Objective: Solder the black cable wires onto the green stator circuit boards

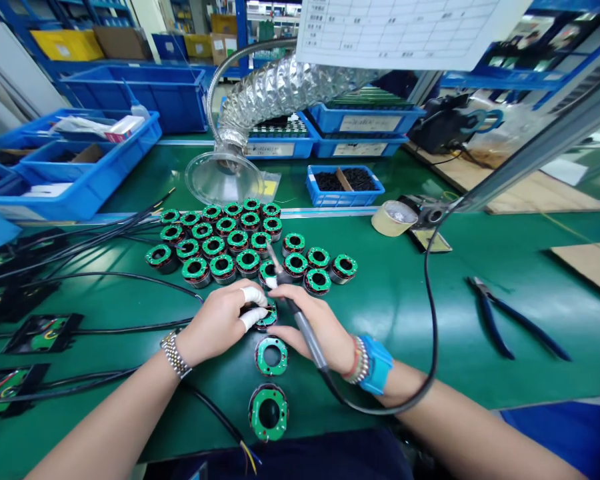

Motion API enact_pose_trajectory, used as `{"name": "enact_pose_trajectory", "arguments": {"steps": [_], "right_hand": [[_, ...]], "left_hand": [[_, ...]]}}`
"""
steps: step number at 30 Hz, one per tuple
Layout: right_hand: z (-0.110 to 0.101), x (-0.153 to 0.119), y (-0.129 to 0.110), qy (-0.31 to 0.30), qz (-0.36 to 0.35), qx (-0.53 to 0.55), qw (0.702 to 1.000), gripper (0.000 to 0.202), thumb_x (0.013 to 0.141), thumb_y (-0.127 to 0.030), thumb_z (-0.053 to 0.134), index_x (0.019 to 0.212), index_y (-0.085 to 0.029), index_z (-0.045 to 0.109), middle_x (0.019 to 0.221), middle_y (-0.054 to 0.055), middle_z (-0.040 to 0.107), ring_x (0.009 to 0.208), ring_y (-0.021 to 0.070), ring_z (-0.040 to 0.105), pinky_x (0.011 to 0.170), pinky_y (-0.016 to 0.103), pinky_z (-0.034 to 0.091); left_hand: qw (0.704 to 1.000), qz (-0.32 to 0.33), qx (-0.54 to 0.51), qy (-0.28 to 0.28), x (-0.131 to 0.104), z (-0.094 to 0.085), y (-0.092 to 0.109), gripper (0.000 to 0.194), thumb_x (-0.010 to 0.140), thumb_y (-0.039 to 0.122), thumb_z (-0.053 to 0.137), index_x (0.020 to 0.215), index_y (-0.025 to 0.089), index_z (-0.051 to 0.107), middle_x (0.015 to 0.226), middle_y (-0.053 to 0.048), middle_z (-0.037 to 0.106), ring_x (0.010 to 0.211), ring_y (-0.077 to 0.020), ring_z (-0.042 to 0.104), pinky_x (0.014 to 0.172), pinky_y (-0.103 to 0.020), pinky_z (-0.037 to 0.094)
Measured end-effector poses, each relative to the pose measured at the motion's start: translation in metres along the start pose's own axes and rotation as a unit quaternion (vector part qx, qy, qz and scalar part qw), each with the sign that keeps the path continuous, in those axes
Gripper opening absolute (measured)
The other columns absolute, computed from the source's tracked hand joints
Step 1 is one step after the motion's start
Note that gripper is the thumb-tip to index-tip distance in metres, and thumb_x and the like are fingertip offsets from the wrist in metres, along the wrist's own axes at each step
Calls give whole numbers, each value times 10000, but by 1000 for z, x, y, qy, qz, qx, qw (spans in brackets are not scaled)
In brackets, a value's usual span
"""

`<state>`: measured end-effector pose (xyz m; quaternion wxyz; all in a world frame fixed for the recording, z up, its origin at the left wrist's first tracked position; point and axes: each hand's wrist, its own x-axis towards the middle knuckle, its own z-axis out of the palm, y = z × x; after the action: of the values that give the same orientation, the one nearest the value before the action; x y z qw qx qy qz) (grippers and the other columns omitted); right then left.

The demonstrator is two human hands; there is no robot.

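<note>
My left hand (226,319), with white covers on the thumb and a finger, is closed at a motor stator with a green circuit board (269,319). Its fingertips pinch at the board's edge; whether a wire is between them I cannot make out. In my right hand (320,321) is a soldering iron (305,328), its tip pointing up and away to the left, above the stators. Two more stators lie nearer to me, one ring-shaped board (272,356) and another (269,412) close to the table edge. A cluster of several similar stators (237,240) stands beyond my hands.
A fume duct with a clear hood (225,179) hangs behind the cluster. Cutting pliers (500,310) lie at right, near a tape roll (394,218). Black cables (130,328) stretch across the left side. A small blue bin (345,187) and larger blue trays (75,173) stand farther back.
</note>
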<state>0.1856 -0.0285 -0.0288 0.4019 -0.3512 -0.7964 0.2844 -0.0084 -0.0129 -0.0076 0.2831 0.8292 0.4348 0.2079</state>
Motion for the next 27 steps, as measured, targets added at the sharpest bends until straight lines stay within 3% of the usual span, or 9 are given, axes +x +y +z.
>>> {"name": "enact_pose_trajectory", "arguments": {"steps": [4,13,18,22,27], "right_hand": [[10,13,2,-35,22,12,999,542,686,-168,721,1156,-210,454,1073,69,601,950,193,605,841,328,513],[-1,15,11,-88,-29,55,994,409,759,-174,656,1114,-214,457,1092,53,595,994,163,597,880,290,481],[-6,9,6,-22,-41,16,999,405,745,-188,672,1107,-202,490,1063,66,621,949,166,614,842,292,501],[-25,-5,-8,75,-49,-26,996,107,806,-143,597,897,-199,588,801,20,659,699,124,613,663,238,513],[-45,-29,-16,83,-76,-58,992,241,802,-175,607,1041,-192,634,723,32,655,630,140,585,577,256,493]], "left_hand": [[999,17,-38,10,-2,-3,-3,89,832,147,562,825,178,645,945,-14,611,871,-130,582,802,-230,447],[999,27,-17,-34,5,-6,0,102,820,161,564,738,167,624,891,-22,575,856,-143,562,781,-252,454],[999,2,23,-32,3,-3,0,116,840,192,522,748,167,588,1036,-39,573,871,-155,579,790,-281,467],[999,-3,23,-30,3,-1,-1,117,835,189,513,751,173,593,1045,-38,597,867,-150,598,774,-264,474],[999,-16,7,-29,6,-3,1,116,812,220,549,721,172,603,1005,-37,624,808,-143,611,742,-254,483]]}}
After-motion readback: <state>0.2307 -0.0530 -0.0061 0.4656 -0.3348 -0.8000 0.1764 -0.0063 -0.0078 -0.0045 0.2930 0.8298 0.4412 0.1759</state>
